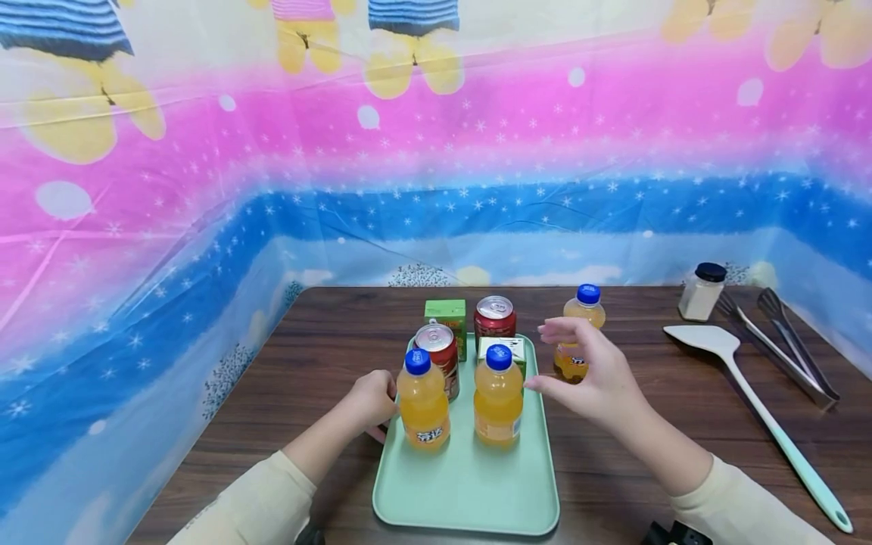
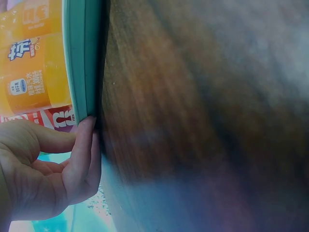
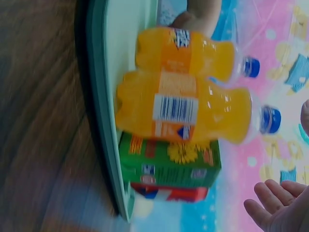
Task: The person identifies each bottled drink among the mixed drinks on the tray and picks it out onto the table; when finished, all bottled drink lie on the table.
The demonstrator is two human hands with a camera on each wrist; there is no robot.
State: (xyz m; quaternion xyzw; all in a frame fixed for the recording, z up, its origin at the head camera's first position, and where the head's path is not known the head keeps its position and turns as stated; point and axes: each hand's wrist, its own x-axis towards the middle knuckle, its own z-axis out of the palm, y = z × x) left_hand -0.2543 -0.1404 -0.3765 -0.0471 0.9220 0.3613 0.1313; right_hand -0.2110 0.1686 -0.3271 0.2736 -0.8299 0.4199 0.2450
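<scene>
My left hand point(image 1: 372, 399) pinches the left rim of a mint-green tray point(image 1: 470, 496); in the left wrist view, thumb and fingers meet at the tray's rim point(image 2: 85, 63). On the tray stand two orange soda bottles with blue caps, the left bottle point(image 1: 424, 409) and the right bottle point(image 1: 498, 405). Behind them are two red cans, the nearer can point(image 1: 443, 359) and the farther can point(image 1: 495, 318), plus a green carton point(image 1: 446, 314) and a partly hidden second carton point(image 3: 169, 162). With thumb and fingers apart and nothing between them, my right hand point(image 1: 599, 378) hovers right of the tray.
Beyond my right hand, a third orange soda bottle point(image 1: 586, 312) stands on the dark wooden table point(image 1: 272, 401), partly covered by that hand. Farther right lie a spatula point(image 1: 732, 363), metal tongs point(image 1: 793, 348) and a black-lidded jar point(image 1: 702, 294). A printed cloth point(image 1: 443, 204) hangs behind the table.
</scene>
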